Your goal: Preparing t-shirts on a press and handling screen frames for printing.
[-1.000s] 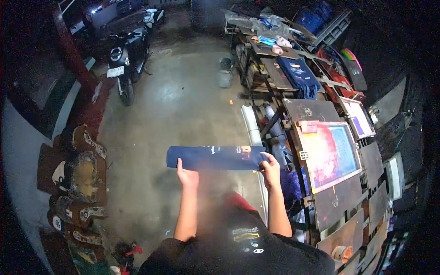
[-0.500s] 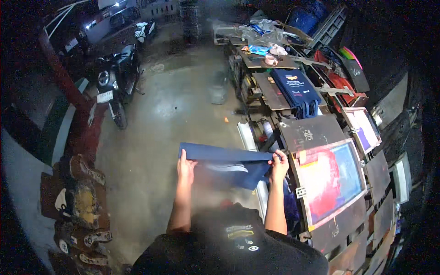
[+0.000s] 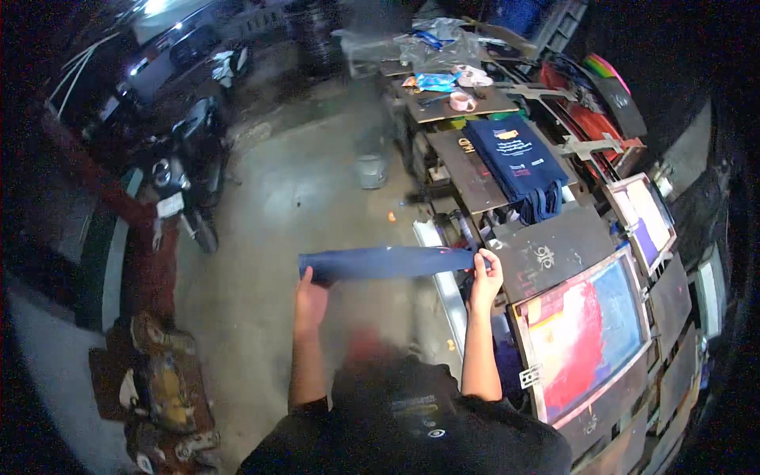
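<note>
A navy cloth piece (image 3: 388,263) is stretched level in front of me, above the floor, and shows as a narrow band. At its left end my left hand (image 3: 311,299) is closed on the cloth, thumb up at the near edge and the other fingers mostly hidden. My right hand (image 3: 486,277) pinches the right end, next to the screen-printing table. On a dark board to the far right lie printed navy cloth bags (image 3: 514,158), their straps hanging toward me.
At my right, a framed printing screen (image 3: 582,336) smeared with red and blue ink rests on dark boards (image 3: 554,245). A pink mug (image 3: 461,101) stands farther back. A grey bucket (image 3: 371,171) is on the floor, and a motorcycle (image 3: 186,170) is parked at the left.
The cloth has turned from a hanging sheet with its pale print showing to a narrow band. Both hands keep their hold. The whole view has shifted slightly.
</note>
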Demonstrator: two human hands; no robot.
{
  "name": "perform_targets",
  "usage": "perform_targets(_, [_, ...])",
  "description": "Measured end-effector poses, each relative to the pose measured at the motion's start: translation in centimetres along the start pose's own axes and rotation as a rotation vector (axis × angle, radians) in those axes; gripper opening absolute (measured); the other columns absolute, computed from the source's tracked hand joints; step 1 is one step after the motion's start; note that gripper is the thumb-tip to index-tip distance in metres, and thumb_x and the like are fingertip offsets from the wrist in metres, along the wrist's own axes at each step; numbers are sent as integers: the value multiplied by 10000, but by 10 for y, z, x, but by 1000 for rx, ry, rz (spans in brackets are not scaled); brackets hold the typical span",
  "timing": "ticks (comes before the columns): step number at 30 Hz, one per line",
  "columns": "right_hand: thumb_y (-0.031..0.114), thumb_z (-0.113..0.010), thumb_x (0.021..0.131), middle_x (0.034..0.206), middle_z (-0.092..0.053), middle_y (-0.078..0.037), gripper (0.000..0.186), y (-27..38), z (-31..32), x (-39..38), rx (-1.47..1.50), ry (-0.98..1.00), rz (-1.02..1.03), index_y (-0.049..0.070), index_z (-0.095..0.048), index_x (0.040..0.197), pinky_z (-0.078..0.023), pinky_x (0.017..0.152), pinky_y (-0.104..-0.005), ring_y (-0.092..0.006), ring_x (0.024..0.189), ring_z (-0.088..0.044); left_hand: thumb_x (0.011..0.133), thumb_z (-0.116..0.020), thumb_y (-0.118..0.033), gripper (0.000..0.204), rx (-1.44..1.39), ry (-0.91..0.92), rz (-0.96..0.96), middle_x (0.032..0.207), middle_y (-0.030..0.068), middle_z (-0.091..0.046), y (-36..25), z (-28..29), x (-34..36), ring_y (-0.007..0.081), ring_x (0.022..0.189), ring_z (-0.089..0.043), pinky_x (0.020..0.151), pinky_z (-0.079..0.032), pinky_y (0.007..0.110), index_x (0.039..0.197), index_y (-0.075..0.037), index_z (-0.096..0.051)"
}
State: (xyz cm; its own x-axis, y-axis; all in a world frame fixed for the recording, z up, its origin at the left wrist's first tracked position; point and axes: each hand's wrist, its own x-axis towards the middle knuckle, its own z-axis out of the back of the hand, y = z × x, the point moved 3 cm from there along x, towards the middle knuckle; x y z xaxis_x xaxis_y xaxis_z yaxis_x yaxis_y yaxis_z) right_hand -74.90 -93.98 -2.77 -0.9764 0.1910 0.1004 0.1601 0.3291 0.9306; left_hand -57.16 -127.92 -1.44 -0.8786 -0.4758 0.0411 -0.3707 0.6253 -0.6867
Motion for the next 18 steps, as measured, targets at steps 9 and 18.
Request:
perform_targets(9, [211,-653,960,813,-603,20,213,-5,-49,74,38,-184,117,15,-659,1045,-487,636,-220,-54,652,-535,975,-553,-312,399,169,6,263,1240,146,-631,34,63,172,299,1148,-594,996,-463,499,1234,-10,-592])
perform_targets(18, [259,-584,1004,833,-618,17,255,27,-89,144,-226,-619,503,48,-639,872,-412,669,-217,-65,733,-517,949,-619,-222,251,843,427,213,700,-101,-491,-13,-38,321,26,650,-403,571,-306,231,752,-68,-650])
